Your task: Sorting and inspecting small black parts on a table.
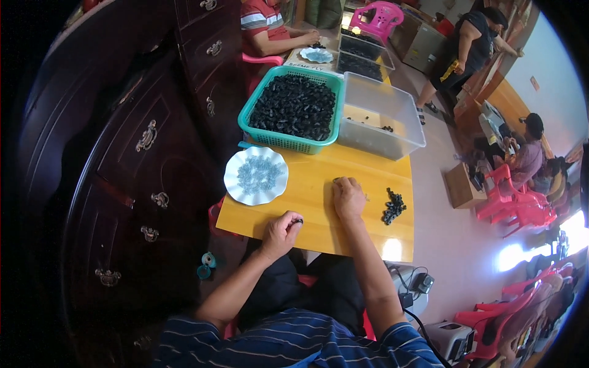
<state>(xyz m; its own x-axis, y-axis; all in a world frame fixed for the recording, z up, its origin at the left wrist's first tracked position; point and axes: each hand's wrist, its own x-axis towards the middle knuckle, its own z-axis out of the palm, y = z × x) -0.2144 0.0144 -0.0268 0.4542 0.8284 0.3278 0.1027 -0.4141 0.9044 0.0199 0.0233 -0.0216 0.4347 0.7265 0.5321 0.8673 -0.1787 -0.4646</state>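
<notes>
Near the table's front edge my left hand (282, 234) is closed, with a small black part (299, 221) pinched between thumb and fingertips. My right hand (349, 199) rests on the yellow tabletop (313, 178) with its fingers curled. A dark bit shows at its fingertips, too small to name. To its right lies a loose pile of small black parts (394, 207). Left of my hands stands a white plate with a wavy rim (230, 175), holding many tiny clear pieces (257, 174).
Behind the plate stands a green basket (244, 116) heaped with black parts (294, 105). Beside it a clear plastic bin (392, 132) holds a few. More bins (362, 64) and a seated person (270, 30) are farther back. Dark drawers (147, 153) border the left side.
</notes>
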